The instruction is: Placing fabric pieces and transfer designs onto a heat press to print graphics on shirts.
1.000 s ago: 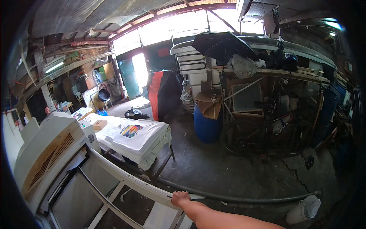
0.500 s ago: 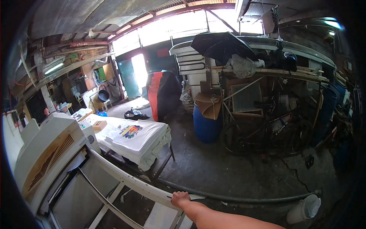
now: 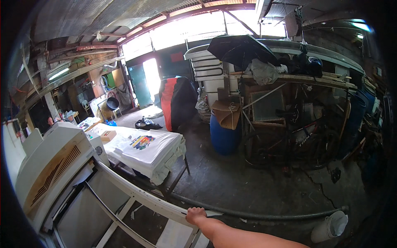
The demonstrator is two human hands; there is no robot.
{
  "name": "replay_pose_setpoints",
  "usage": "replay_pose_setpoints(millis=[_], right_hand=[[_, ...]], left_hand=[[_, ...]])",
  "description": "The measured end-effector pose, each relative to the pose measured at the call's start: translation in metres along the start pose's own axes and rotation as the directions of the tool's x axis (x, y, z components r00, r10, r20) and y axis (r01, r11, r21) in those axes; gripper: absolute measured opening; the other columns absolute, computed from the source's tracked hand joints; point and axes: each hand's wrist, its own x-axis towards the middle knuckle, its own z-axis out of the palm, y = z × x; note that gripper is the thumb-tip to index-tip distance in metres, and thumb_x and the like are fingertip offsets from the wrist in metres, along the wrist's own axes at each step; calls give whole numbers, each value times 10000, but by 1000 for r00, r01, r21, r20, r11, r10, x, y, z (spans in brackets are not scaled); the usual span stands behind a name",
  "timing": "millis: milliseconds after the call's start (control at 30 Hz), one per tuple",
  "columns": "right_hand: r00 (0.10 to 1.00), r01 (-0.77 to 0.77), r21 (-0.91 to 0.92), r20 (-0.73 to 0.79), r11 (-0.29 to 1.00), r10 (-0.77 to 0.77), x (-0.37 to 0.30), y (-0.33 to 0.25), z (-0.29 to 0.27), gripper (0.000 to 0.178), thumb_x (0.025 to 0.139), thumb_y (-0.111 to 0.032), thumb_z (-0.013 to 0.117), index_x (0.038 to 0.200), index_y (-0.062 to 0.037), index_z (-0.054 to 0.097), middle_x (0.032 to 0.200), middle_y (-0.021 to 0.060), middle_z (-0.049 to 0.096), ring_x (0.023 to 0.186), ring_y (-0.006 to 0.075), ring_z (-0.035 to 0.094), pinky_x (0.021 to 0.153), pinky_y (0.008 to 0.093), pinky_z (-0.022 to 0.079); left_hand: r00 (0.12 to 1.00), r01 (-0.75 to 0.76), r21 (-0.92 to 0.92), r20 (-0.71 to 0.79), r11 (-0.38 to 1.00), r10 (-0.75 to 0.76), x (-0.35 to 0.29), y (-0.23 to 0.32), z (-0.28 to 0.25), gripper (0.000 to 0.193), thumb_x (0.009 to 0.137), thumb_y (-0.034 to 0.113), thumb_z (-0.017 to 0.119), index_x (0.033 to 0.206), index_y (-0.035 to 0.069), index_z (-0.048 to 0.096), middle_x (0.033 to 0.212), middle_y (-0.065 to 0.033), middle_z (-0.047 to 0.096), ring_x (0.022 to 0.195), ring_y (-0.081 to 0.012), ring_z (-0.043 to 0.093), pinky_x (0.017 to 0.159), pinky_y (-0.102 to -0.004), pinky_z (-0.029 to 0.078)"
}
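Note:
My right hand (image 3: 196,215) rests at the end of a long pale metal rail (image 3: 144,198), with its fingers curled over the edge. The rail belongs to a large off-white machine (image 3: 76,142) with a slotted brown panel, at the left. A dark curved bar (image 3: 108,211) runs inside its frame. My left hand is out of sight. Beyond the rail, a white T-shirt (image 3: 124,153) with a colourful print lies on a cloth-covered table. A small cardboard box (image 3: 108,136) sits near the shirt.
A grey pipe (image 3: 264,216) runs along the floor past the rail, towards a white bucket (image 3: 324,230). Farther off stand a blue barrel (image 3: 225,138), a bicycle (image 3: 285,149) beneath a cluttered wooden shelf (image 3: 297,78), and a red-and-black covered object (image 3: 178,103). A black umbrella (image 3: 240,49) lies open above.

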Motion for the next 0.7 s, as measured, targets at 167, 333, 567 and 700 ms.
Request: replay_pose_setpoints(millis=[167, 333, 567, 700], right_hand=[[1000, 2, -9, -2, 1000, -2, -1, -1, -2, 382, 819, -334, 535, 1084, -74, 624, 1130, 137, 622, 1055, 299, 598, 889, 416, 454], [1000, -6, 3, -5, 1000, 6, -1, 0, 0, 383, 817, -330, 533, 1088, -72, 616, 1133, 136, 619, 1061, 295, 594, 903, 418, 438], [1000, -7, 6, -8, 1000, 7, 2, 1, 3, 372, 815, -313, 524, 1088, -78, 615, 1138, 138, 617, 1062, 293, 593, 899, 421, 439], [1000, 1, -1, -30, 1000, -1, 3, 2, 5, 368, 811, -307, 520, 1082, -77, 618, 1134, 143, 619, 1056, 296, 598, 888, 421, 449]], left_hand=[[1000, -19, 31, -13, 999, 20, 3, -17, 7, 338, 768, 231, 527, 979, -11, 631, 915, -277, 620, 898, -443, 580, 783, -479, 459], [998, -62, 54, 33, 997, 61, 2, -11, 3, 343, 775, 222, 524, 1020, 4, 623, 965, -255, 621, 917, -430, 579, 798, -469, 462], [998, -67, 79, 26, 995, 66, -1, -3, -2, 359, 781, 225, 526, 1065, 22, 608, 998, -250, 615, 951, -419, 573, 820, -465, 456], [995, -42, 80, 94, 996, 35, 0, -4, -4, 392, 786, 253, 523, 1102, 32, 593, 1043, -249, 605, 983, -423, 562, 839, -465, 452]])
